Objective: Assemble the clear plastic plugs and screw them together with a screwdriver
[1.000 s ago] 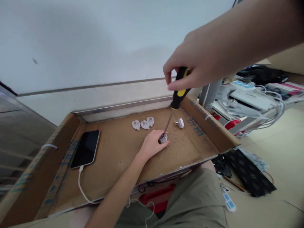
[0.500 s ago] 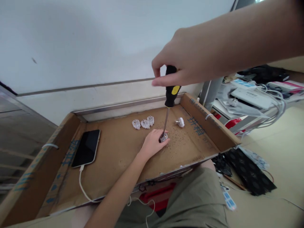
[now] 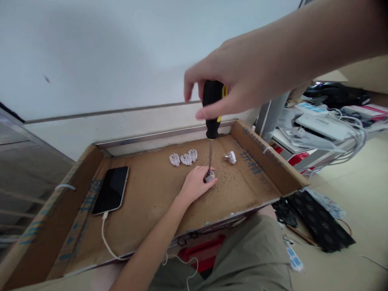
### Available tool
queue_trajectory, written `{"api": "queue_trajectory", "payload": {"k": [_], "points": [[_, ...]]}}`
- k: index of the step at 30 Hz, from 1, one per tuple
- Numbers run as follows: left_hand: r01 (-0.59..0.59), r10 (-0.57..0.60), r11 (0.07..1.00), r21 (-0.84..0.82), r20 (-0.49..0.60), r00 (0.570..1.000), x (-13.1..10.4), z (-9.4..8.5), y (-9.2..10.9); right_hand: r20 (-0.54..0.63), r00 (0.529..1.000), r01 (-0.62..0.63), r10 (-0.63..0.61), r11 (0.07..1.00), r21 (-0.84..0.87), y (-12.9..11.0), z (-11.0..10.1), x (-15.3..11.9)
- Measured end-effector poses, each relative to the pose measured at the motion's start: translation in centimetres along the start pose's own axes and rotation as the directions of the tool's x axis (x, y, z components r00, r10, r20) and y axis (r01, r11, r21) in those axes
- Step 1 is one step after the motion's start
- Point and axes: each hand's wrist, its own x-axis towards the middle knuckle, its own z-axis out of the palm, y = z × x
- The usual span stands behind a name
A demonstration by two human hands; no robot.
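My left hand (image 3: pixel 197 184) pins a clear plastic plug (image 3: pixel 209 176) against the cardboard, fingers closed around its sides. In my right hand (image 3: pixel 222 83) is a screwdriver (image 3: pixel 211 127) with a black and yellow handle, held nearly upright from above. The thumb lies on the handle and some fingers are lifted off it. The shaft reaches down to the held plug; its tip is hidden at the plug and my left fingers. Behind the left hand lie several loose plugs: a group of clear ones (image 3: pixel 186 159), pins up, and a whitish plug (image 3: pixel 231 157) to the right.
The work lies in a shallow cardboard tray (image 3: pixel 151 194) with raised sides, against a pale wall. A phone (image 3: pixel 111 190) with a white charging cable (image 3: pixel 104 234) rests at its left. Dark specks surround the held plug. At right, a shelf holds white cables (image 3: pixel 359 139) and packages.
My right hand has shifted slightly left, and its fingers have loosened and spread around the handle. The screwdriver stands more upright now. My left hand still holds the plug in place.
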Motion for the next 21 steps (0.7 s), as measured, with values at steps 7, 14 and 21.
{"api": "queue_trajectory", "payload": {"k": [7,14,21], "points": [[0.019,-0.019,1.000,-0.014,0.015,1.000,0.06,-0.08,0.05,-0.044,0.999,0.023,-0.024,0.999,-0.034,-0.05,0.18,-0.61],[0.005,-0.005,1.000,-0.010,0.011,1.000,0.06,-0.05,-0.12,0.016,0.998,-0.065,0.064,0.995,0.073,-0.46,-0.18,-1.09],[0.006,-0.006,1.000,-0.017,-0.001,1.000,0.01,-0.17,0.07,0.063,0.992,-0.101,0.107,0.991,-0.089,-0.03,0.03,-0.62]]}}
